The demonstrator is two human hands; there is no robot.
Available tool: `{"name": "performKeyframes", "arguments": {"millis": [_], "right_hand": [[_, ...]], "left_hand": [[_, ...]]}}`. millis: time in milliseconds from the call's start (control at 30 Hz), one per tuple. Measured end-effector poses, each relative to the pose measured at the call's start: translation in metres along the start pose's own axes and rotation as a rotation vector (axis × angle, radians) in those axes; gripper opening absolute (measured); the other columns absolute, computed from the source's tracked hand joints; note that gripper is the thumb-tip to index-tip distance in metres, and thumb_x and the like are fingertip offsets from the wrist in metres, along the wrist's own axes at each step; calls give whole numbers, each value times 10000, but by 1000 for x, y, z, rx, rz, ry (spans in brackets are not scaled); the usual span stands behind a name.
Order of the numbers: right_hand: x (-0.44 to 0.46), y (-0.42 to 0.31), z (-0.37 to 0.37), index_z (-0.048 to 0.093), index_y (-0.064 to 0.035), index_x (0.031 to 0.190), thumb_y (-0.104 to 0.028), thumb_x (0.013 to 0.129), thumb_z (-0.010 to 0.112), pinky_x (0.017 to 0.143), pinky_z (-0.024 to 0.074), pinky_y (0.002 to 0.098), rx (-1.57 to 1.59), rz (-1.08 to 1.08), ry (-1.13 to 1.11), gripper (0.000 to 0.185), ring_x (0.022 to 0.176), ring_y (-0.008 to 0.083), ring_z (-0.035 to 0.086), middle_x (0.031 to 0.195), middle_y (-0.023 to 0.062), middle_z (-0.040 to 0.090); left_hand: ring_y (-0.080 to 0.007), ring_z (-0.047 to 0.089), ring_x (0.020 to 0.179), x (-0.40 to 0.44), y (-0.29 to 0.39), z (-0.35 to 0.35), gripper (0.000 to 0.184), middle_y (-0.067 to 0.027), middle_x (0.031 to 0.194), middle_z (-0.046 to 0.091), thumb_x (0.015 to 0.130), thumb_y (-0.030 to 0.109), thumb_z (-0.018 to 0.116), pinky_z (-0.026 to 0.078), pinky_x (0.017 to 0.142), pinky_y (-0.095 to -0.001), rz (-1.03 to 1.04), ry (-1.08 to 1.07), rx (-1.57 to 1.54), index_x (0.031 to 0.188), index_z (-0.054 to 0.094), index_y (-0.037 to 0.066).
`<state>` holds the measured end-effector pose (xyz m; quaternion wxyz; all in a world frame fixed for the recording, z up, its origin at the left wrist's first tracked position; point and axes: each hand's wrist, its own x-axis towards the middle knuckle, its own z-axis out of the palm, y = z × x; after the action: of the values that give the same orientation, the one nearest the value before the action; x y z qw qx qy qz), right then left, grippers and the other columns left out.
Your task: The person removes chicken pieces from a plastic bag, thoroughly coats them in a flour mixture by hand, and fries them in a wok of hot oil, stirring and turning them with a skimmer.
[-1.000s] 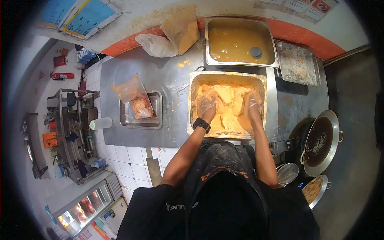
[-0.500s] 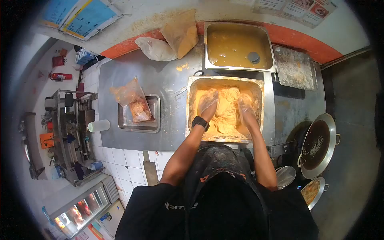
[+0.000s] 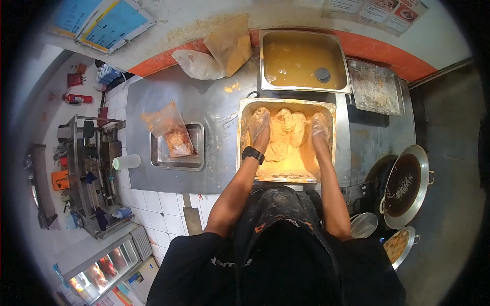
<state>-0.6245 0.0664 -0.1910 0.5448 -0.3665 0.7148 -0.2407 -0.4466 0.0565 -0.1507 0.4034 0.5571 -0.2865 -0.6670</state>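
A deep steel pan (image 3: 334, 140) holds orange-yellow flour (image 3: 301, 166) and several thickly coated pieces (image 3: 288, 130), which look like chicken. Inside the pan's left side is my left hand (image 3: 260, 127), in a clear plastic glove dusted with flour. Its fingers stretch away from me beside the coated pieces, holding nothing I can see. Along the right wall lies my right hand (image 3: 320, 127), also gloved, fingers extended and partly sunk in flour. The coated pieces sit between the two hands.
Behind stands a pan of cloudy yellow liquid (image 3: 301, 58). On the left, a steel tray (image 3: 171, 162) carries a plastic bag of reddish meat (image 3: 179, 140). Two plastic bags (image 3: 199, 64) lean at the back. A wok of dark oil (image 3: 406, 186) is at right.
Both hands have moved apart, from against the coated pieces out to the pan's left and right sides. The heaped pieces now lie lower and show as separate lumps.
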Motion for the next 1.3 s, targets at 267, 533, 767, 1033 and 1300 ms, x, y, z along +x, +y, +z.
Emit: {"name": "performKeyframes", "arguments": {"millis": [267,533,767,1033,1300], "right_hand": [[7,2,-1,269,-47,1406,-680,866,213,1066,243,348,-96,-83,-100,834,1324,305,301,1413,211,333],[-58,-48,-47,501,-23,1241,-494,928,359,1009,333,373,-579,-169,-232,584,1200,366,438,1276,228,485],[-86,-72,-60,498,-24,1230,-437,909,466,985,352,375,-327,-399,-77,524,1150,330,492,1210,193,547],[-96,-51,-38,247,-53,1414,-456,935,400,1070,249,329,-257,-412,-309,644,1288,251,361,1368,134,426],[-72,-6,9,452,-37,1269,-379,911,448,1010,327,375,-433,-707,-427,496,1183,283,446,1264,164,484]], "left_hand": [[-230,238,1358,17,-50,-5,638,-133,1466,265,964,467,276,189,1094,-299,39,-54,296,1390,291,-7],[-218,547,1103,1,-22,-43,502,-100,1290,487,978,372,359,469,893,-323,276,47,407,1326,398,13],[-198,500,1138,-55,32,-14,514,-63,1250,508,972,463,300,429,924,-404,-308,-399,-635,1343,383,117],[-218,520,1109,-72,4,15,552,-90,1237,515,950,521,288,452,912,-408,-138,-316,-516,1311,405,121],[-283,366,1268,-104,-1,19,650,-96,1391,383,906,551,363,283,1053,-495,-260,-468,-510,1381,323,110]]}}
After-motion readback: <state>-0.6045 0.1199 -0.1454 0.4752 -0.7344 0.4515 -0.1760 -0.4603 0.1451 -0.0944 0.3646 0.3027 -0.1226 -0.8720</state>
